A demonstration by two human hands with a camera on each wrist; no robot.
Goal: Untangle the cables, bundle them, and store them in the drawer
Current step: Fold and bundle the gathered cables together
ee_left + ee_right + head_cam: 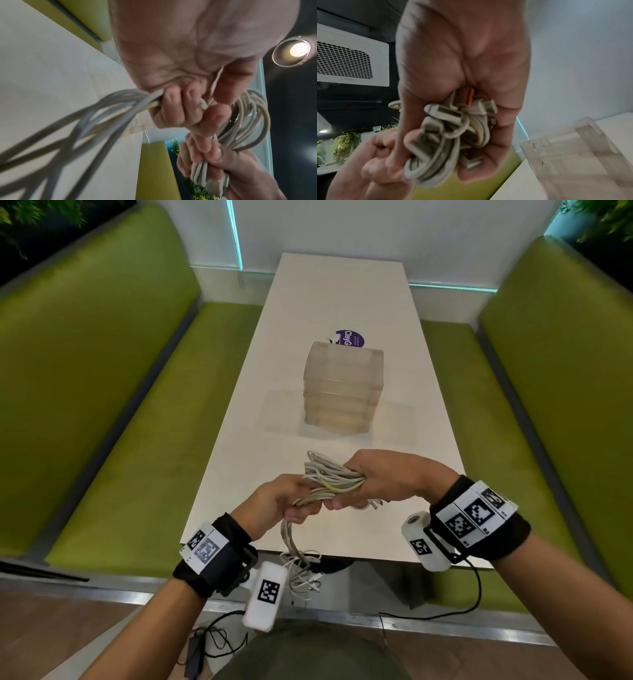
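A bundle of pale grey cables (330, 479) hangs in the air above the near edge of the white table (342, 302). My right hand (383, 477) grips the coiled part, with several plugs bunched in its palm (453, 121). My left hand (284, 501) grips the same cables (133, 98) just beside it, fingers curled round them. Loose cable ends (301, 570) dangle below my left hand, past the table edge. A translucent stack of drawers (340, 392) stands mid-table, its drawers pushed in; it also shows in the right wrist view (582, 155).
A purple round sticker (351, 337) lies behind the drawer unit. Green benches (137, 422) run along both sides of the table, the right one (548, 405) close by. Black wires (472, 594) trail from my wrist cameras toward the floor.
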